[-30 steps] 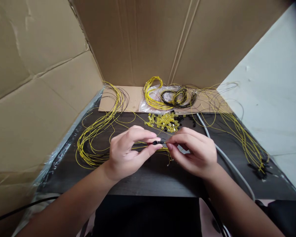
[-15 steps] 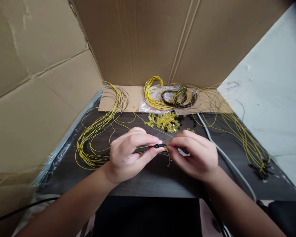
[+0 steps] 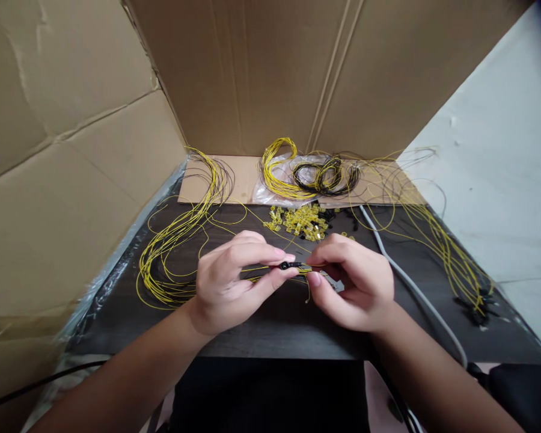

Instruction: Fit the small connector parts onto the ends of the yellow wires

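Note:
My left hand pinches a small black connector between thumb and forefinger, above the middle of the dark table. Thin yellow and black wires run through that hand. My right hand meets it from the right, fingers pinched on a thin wire end at the connector. A pile of small yellow plastic housings lies just behind my hands.
Yellow wire loops spread on the left; more wires with black ends lie on the right. Coiled yellow and black wire bundles rest on plastic at the back. A grey cable crosses the right side. Cardboard walls enclose the left and back.
Both hands stay together at the same spot; the right-hand fingers have shifted slightly on the wire at the connector.

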A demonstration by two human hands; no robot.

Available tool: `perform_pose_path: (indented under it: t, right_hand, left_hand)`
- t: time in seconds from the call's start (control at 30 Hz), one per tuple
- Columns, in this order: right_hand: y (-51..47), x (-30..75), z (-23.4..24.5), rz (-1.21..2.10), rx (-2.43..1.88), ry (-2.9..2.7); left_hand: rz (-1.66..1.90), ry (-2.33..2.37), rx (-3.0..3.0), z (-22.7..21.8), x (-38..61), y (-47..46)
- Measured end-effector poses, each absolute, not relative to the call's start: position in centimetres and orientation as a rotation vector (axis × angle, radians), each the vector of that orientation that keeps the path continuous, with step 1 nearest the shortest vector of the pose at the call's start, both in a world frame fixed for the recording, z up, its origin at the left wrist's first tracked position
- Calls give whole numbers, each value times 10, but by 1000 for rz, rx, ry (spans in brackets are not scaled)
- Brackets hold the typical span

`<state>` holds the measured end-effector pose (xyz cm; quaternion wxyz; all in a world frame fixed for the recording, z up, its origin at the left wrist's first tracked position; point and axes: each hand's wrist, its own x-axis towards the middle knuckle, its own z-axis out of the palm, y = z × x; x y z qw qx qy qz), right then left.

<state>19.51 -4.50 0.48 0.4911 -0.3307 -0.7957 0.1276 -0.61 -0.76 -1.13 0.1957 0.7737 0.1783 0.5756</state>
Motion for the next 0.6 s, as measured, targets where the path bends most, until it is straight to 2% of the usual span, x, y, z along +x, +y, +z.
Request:
perform_pose_path:
  t: [0.6]
  right_hand:
    - [-45, 194, 8, 217, -827, -1952]
  left_hand:
    - [1593, 482, 2139, -12, -5, -8]
